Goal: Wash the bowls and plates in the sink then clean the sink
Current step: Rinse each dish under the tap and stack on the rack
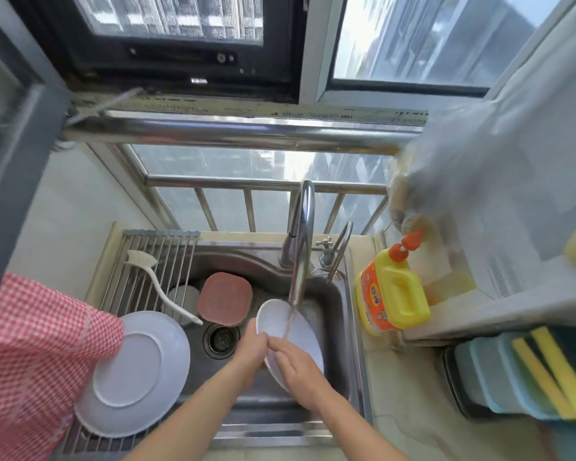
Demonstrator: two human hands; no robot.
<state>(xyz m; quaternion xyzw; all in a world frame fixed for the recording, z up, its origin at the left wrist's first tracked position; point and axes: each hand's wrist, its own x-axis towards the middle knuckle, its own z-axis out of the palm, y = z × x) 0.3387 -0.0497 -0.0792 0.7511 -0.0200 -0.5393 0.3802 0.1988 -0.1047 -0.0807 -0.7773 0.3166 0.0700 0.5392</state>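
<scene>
Nearest the camera, two bare forearms reach into the steel sink point(336, 294). The left hand point(251, 352) grips the near-left rim of a white plate point(280, 322), its fingers curled behind the plate and its thumb on the front face. The right hand point(298, 372) lies over the lower part of the same plate, fingers close together and bent onto its inner face; whether they press or merely rest cannot be told. The plate stands tilted on edge inside the basin, under the stream of water point(289, 322) running from the tall faucet point(301, 241).

To the left, a second white plate point(137, 374) lies upside down on a roll-up drying rack point(167, 257) laid over the sink's left side, partly under a red checked cloth point(30, 354). A white dish brush point(162, 284) rests on the rack beyond it. In the basin, a pink square bowl point(225, 299) lies just behind the drain point(221, 339), and a metal bowl point(183, 296) shows under the rack.

On the table to the right stands a yellow detergent bottle point(393, 294) with an orange cap. Nearer right, sponges point(519, 371) stand packed in a dark holder. Farther back run a steel railing point(246, 131) and the window point(423, 38).
</scene>
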